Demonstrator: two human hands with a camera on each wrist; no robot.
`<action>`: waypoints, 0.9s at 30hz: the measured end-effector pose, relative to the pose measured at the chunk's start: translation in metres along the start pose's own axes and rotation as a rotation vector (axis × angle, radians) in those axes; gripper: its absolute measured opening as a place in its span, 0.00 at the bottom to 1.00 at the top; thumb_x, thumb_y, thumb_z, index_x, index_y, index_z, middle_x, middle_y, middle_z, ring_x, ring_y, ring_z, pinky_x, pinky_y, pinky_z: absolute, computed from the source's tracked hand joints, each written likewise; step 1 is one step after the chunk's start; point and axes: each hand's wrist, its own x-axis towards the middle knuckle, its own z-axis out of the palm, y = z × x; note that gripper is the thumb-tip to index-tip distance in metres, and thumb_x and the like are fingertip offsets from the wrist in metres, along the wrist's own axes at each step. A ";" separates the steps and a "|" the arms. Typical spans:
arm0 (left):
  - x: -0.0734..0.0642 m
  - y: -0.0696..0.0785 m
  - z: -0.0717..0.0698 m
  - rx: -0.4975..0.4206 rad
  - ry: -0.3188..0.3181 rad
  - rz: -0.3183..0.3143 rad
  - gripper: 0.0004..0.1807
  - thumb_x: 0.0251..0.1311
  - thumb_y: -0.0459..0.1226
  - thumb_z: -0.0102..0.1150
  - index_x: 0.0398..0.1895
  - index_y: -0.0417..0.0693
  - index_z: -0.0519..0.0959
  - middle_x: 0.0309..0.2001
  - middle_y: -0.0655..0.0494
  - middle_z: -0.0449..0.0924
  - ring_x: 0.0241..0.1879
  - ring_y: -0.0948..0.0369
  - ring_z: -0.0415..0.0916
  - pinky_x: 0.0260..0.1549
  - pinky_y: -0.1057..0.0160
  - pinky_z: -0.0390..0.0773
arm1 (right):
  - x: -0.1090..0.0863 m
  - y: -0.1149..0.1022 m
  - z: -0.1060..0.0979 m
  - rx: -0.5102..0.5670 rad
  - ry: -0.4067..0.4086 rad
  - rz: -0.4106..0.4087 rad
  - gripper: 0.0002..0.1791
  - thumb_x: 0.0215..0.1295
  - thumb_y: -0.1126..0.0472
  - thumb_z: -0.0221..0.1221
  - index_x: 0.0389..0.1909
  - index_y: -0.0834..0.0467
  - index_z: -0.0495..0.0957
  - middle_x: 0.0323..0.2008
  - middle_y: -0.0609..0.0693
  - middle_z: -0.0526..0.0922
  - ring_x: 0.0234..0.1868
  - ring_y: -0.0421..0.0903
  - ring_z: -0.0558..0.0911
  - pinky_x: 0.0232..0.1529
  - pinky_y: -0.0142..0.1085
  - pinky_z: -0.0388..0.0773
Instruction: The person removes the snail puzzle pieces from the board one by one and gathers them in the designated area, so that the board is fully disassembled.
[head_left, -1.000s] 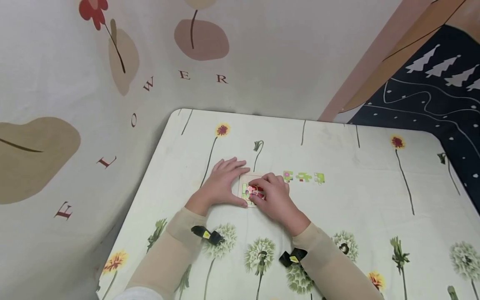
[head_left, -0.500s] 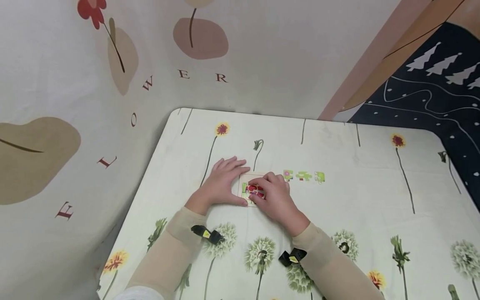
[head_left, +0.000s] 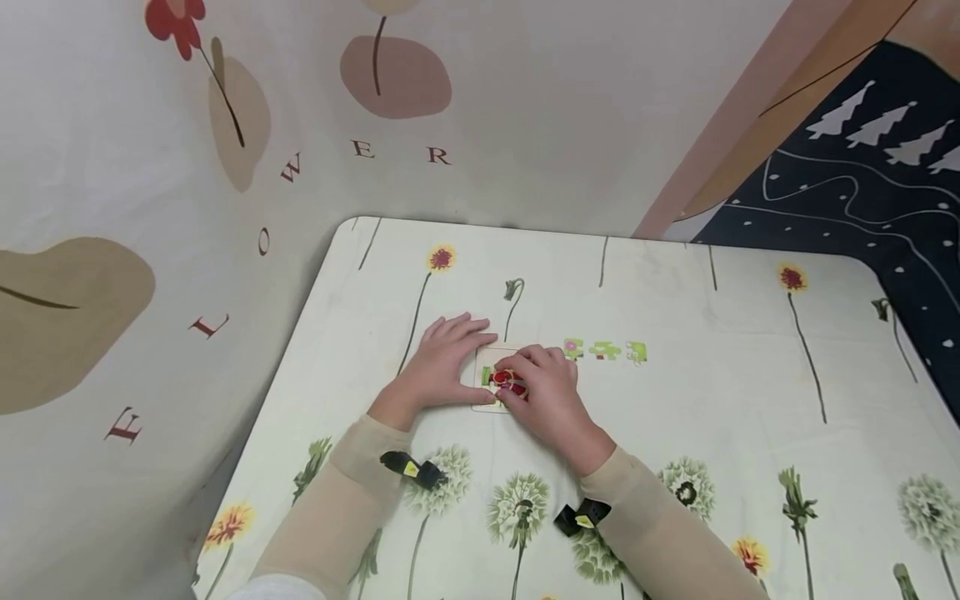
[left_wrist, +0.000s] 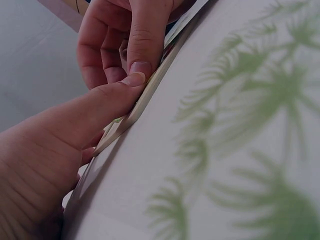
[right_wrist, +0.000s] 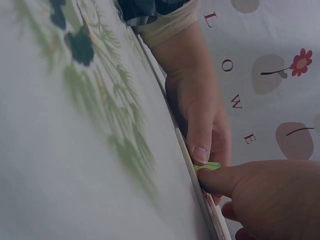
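While the left hand (head_left: 442,365), fingers spread, borders the jigsaw tray (head_left: 487,356), the right hand (head_left: 549,390) has its grip clamped on a red jigsaw piece (head_left: 502,378) within; paler a second ago, it seems re-angled, probably being seated. Beyond, three loose green pieces (head_left: 603,351) lie unmoved.

We log a white tabletop (head_left: 480,450), printed with dandelions and long-stemmed flowers, its far corners rounded. On it we see a pale-rimmed jigsaw tray (head_left: 491,356); to its right, three mostly green jigsaw pieces (head_left: 604,350), spaced in a row.
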 end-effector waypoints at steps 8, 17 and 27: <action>0.000 -0.001 0.001 -0.020 0.006 0.001 0.55 0.48 0.68 0.76 0.78 0.53 0.73 0.82 0.53 0.61 0.84 0.47 0.46 0.80 0.39 0.38 | -0.001 0.003 0.003 0.026 0.028 -0.060 0.18 0.60 0.62 0.78 0.51 0.51 0.90 0.48 0.46 0.90 0.49 0.52 0.76 0.50 0.55 0.65; 0.001 0.001 0.001 -0.043 -0.014 -0.051 0.57 0.44 0.66 0.81 0.78 0.52 0.73 0.82 0.53 0.61 0.84 0.48 0.46 0.81 0.41 0.36 | -0.001 0.005 0.005 0.081 0.074 -0.099 0.19 0.58 0.66 0.78 0.51 0.54 0.91 0.46 0.48 0.90 0.46 0.52 0.76 0.49 0.56 0.67; 0.004 0.002 0.000 -0.064 -0.002 -0.059 0.57 0.42 0.64 0.84 0.76 0.52 0.75 0.81 0.54 0.63 0.84 0.48 0.46 0.81 0.42 0.37 | 0.000 0.008 0.004 0.147 0.062 -0.131 0.12 0.63 0.67 0.75 0.45 0.50 0.94 0.42 0.44 0.91 0.46 0.48 0.80 0.49 0.54 0.67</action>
